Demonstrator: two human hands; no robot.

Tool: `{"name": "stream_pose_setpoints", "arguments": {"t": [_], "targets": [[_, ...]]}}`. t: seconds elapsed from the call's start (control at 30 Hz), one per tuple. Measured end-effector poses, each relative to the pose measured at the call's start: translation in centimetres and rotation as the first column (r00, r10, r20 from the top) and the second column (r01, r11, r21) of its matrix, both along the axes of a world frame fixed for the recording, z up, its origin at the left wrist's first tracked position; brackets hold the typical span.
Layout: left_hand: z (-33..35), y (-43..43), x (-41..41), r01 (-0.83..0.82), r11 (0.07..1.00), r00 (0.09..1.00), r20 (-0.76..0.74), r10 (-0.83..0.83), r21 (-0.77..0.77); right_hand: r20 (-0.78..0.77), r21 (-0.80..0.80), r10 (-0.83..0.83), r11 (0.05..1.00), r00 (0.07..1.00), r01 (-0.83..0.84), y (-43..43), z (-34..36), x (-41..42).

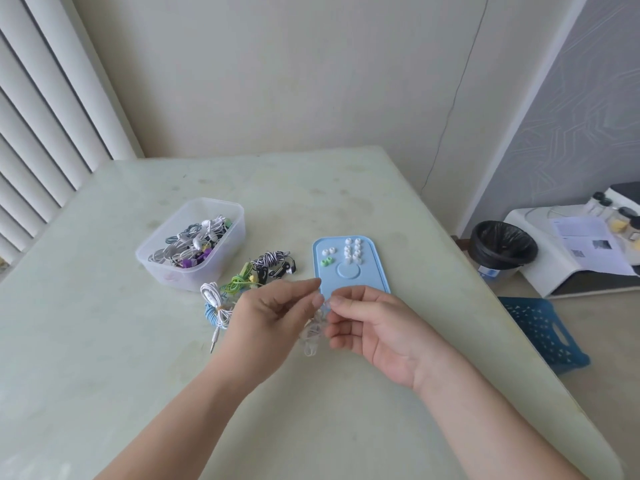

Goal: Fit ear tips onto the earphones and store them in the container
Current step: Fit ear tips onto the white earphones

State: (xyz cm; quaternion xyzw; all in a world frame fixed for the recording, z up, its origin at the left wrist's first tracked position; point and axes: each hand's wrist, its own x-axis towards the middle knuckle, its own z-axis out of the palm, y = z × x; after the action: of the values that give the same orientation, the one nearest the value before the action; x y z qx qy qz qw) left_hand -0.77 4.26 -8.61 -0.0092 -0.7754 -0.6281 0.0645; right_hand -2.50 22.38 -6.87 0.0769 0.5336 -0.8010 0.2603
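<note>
Both hands, left [273, 315] and right [367, 327], grip clear-wired earphones [313, 332] by the blue lid [377, 268]; no readable writing.

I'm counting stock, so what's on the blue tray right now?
The blue tray holds white ear tips and two green tips. The hands cover its near edge.

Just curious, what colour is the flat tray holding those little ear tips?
Light blue; the tray shows clearly in the head view.
</note>
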Motion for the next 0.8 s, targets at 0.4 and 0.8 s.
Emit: {"name": "stream_pose_setpoints", "arguments": {"t": [0.4, 0.8], "targets": [[0.3, 1.5, -0.4, 0.025, 0.992, 0.998, 0.046, -0.031, 0.127, -0.088, 0.111, 0.0, 0.994, 0.996, 0.009, 0.8, 0.0, -0.4], [-1.4, 1.8, -3.1, 0.005, 0.945, 0.992, 0.114, -0.045, 0.326, -0.402, 0.609, -0.04, 0.734, 0.915, 0.3, 2.5, 0.0, -6.9]]}}
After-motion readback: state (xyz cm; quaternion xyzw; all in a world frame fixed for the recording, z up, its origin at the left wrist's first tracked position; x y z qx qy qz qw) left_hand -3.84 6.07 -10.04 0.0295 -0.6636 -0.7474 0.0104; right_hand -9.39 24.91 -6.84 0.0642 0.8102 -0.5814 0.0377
